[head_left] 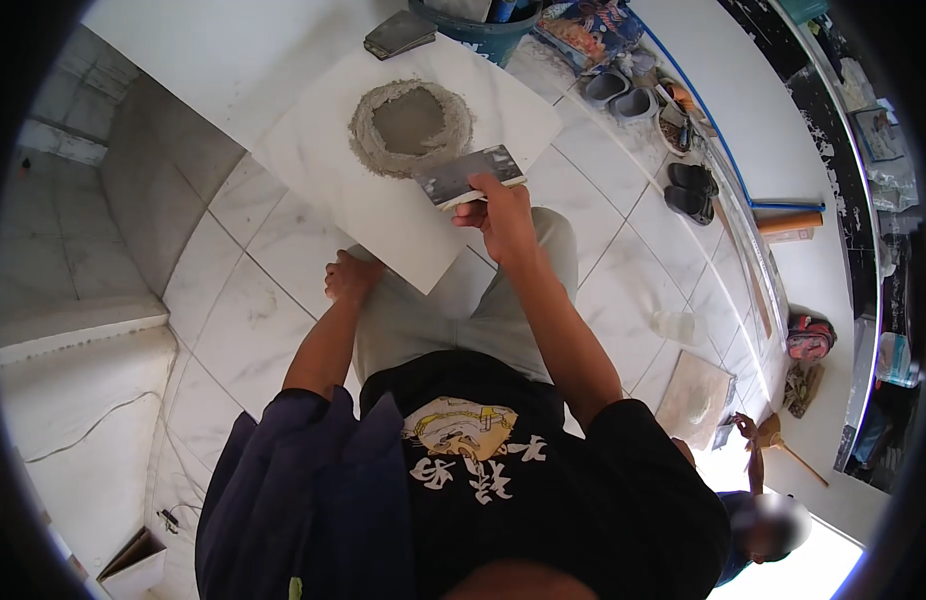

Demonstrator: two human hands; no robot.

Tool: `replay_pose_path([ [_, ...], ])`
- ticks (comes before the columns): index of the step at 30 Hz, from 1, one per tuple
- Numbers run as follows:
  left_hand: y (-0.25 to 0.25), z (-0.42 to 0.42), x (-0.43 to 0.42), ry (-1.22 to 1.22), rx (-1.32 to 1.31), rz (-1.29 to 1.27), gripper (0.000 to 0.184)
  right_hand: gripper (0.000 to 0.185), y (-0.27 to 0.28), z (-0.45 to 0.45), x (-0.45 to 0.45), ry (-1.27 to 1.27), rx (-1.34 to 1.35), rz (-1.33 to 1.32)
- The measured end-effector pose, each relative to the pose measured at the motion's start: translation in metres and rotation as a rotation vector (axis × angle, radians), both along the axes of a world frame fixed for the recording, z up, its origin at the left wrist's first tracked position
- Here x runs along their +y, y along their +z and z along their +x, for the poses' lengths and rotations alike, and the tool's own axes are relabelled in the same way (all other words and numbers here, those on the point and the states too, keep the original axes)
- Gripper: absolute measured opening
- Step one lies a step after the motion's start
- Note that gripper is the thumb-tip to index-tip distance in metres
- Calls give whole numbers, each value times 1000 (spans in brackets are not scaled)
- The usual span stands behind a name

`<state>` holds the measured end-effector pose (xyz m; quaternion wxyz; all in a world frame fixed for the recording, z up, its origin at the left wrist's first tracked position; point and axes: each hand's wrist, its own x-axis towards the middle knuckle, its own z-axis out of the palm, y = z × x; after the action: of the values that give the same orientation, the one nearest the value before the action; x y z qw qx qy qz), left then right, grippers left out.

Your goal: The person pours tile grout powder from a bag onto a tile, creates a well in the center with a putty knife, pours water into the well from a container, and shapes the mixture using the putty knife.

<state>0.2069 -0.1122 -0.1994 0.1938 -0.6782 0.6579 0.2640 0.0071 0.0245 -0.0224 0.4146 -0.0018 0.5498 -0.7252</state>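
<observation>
My right hand [498, 215] grips a small rectangular tile piece [473, 172], dark grey with pale smudges and a light edge, at the near right side of a cement ring. This ring of grey cement powder [368, 150], with a smooth, wet-looking grey middle [408, 122], sits on a large white marbled tile [383, 215]. My left hand [351, 275] rests by my left knee, its fingers curled in and nothing visible in them. Two or so similar dark tile pieces [400, 35] lie stacked beyond the ring.
A dark bucket [473, 35] and a printed bag [588, 35] stand at the far side. Grey shoes [623, 97] and black slippers [691, 192] lie rightward. A plastic container [678, 325] and a square board [695, 398] are on the tiled floor. Another person [748, 535] is at lower right.
</observation>
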Motion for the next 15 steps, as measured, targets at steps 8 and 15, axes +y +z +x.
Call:
replay_pose_path([
  [8, -4, 4, 4, -17, -21, -6, 109, 23, -21, 59, -5, -4, -170, -36],
  [15, -9, 5, 2, -16, -32, -13, 110, 23, -20, 55, -29, -132, -123, -111],
])
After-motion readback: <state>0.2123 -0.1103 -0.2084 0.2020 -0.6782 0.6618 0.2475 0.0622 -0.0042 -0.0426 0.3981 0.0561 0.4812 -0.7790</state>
